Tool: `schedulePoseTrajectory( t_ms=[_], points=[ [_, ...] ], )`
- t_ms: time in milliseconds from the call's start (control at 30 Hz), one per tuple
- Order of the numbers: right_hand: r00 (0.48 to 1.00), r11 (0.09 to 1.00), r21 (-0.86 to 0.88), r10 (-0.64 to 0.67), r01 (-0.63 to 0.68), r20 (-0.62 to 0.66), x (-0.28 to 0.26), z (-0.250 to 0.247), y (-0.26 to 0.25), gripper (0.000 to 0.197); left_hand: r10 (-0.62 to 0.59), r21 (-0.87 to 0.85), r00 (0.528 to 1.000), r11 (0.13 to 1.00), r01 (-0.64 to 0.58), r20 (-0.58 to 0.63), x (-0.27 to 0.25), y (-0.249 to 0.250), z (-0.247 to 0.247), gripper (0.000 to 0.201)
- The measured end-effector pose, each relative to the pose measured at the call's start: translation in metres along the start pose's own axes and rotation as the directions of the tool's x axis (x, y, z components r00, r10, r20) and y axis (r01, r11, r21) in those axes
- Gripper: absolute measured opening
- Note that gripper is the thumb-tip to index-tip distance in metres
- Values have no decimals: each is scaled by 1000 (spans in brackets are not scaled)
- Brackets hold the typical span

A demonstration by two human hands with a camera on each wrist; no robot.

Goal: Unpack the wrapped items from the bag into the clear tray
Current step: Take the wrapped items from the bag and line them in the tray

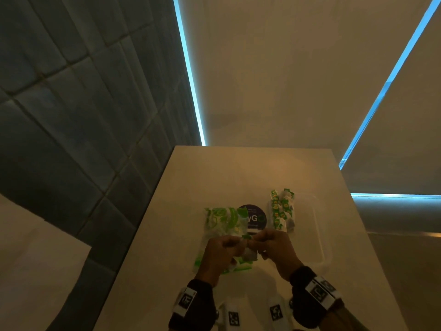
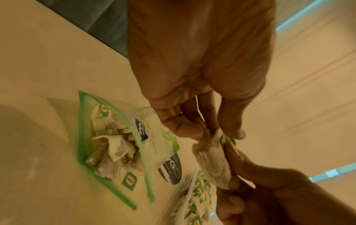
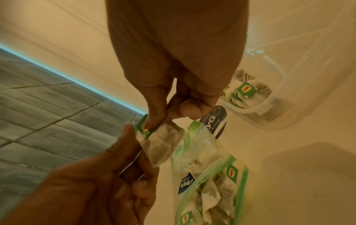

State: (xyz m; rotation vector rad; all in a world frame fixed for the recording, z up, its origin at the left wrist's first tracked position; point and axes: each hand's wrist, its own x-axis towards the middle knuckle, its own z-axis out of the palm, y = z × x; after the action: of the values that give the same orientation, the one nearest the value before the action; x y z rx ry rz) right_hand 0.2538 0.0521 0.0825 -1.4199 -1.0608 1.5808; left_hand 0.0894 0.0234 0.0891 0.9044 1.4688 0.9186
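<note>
A green-edged zip bag (image 1: 222, 225) lies open on the table with several paper-wrapped tea bags (image 2: 113, 146) inside. Just above its mouth both hands hold one tea bag (image 2: 212, 161) between them. My left hand (image 2: 212, 134) pinches its top edge. My right hand (image 3: 165, 118) pinches the green tag (image 3: 143, 129) and the same tea bag (image 3: 161, 146). The clear tray (image 1: 319, 235) stands to the right of the bag, with several tea bags (image 1: 282, 211) stacked along its left side.
A dark round label (image 1: 254, 219) lies on the pale table (image 1: 238, 175) between bag and tray. A grey tiled wall (image 1: 83, 115) runs along the left. The table's far edge meets a plain wall lit by blue strips.
</note>
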Motion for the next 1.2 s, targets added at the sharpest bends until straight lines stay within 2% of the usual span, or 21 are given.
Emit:
schedulePoseTrajectory(
  t_ms=[100, 200, 267, 333, 533, 667, 767, 867, 967, 1067, 1200],
  points=[
    [1000, 1000, 6, -29, 29, 11, -2, 2, 1, 6, 20, 34, 997, 999, -18, -72, 4, -2, 2, 9],
    [997, 999, 43, 26, -29, 68, -3, -2, 1, 18, 9, -7, 994, 1000, -10, -113, 6, -3, 2, 13],
    [986, 996, 68, 53, -64, 156, -6, -4, 2, 20, 6, -36, 991, 999, -11, -132, 7, -4, 1, 15],
    [979, 995, 62, 65, -78, 193, -9, -4, 4, 18, 9, -47, 989, 999, -16, -147, 8, -2, 2, 15],
    [992, 997, 65, 35, -44, 123, -10, 0, 9, 5, 22, -63, 994, 998, -29, -103, 6, 1, 3, 10],
    [992, 993, 107, 37, -50, 122, -10, -6, 10, 14, 48, -66, 997, 996, -52, -59, 6, 5, 6, 9],
    [994, 991, 126, 30, -43, 101, -11, -19, 4, 18, 55, -56, 998, 997, -56, -27, 6, 9, 8, 16],
    [999, 990, 136, 29, -25, -27, 1, -50, -2, 18, -5, 33, 1000, 999, 5, -7, 7, 5, 0, 12],
    [962, 993, 114, 59, -29, -268, 24, -89, 0, 19, -109, 306, 994, 947, 102, 8, 5, -12, -15, 14],
    [905, 989, 46, 149, -142, -399, 44, -112, 10, 17, -164, 568, 985, 816, 107, 50, 1, -29, -27, 25],
    [860, 949, -121, 206, -293, -466, 66, -120, 35, 12, -284, 630, 947, 765, 131, 149, -2, -35, -28, 16]
  ],
)
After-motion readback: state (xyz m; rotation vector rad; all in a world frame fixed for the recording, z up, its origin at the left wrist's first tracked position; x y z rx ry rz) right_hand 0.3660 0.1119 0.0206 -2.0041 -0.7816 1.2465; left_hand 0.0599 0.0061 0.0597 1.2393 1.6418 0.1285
